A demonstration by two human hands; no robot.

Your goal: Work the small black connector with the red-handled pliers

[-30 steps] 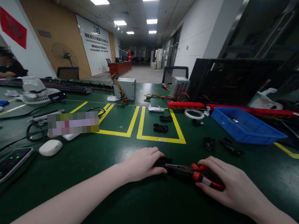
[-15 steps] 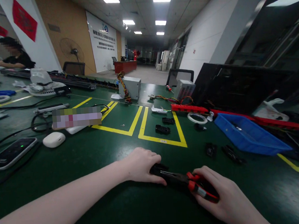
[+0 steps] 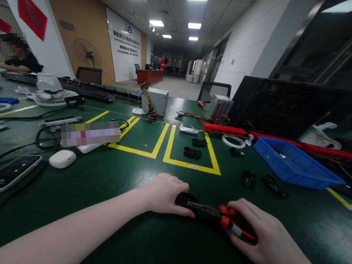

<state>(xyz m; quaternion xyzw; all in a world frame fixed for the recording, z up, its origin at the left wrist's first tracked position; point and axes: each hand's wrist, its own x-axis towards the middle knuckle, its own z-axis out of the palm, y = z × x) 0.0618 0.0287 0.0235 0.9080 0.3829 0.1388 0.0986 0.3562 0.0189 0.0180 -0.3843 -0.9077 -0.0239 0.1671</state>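
Note:
My right hand (image 3: 259, 231) is closed round the red and black handles of needle-nose pliers (image 3: 208, 211), whose jaws point left. At their tips is a small black plastic part (image 3: 185, 199), pinched between the thumb and fingers of my left hand (image 3: 165, 196). The jaws touch the part, but my fingers hide exactly what they grip. Beyond my hands, two similar black parts (image 3: 192, 152) lie inside a yellow-taped box on the green table (image 3: 127, 249). To the right, two more black pieces (image 3: 273, 186) rest near a blue tray.
The blue tray (image 3: 300, 167) stands at right, in front of a red strip (image 3: 224, 129) and a black panel (image 3: 283, 103). Two power supplies (image 3: 158, 103) with cables sit farther back. At left lie a white case (image 3: 62, 159) and a black device (image 3: 13, 172). A person sits far left.
The view has tilted and shifted slightly. My hands, the pliers and the black part keep nearly the same pose.

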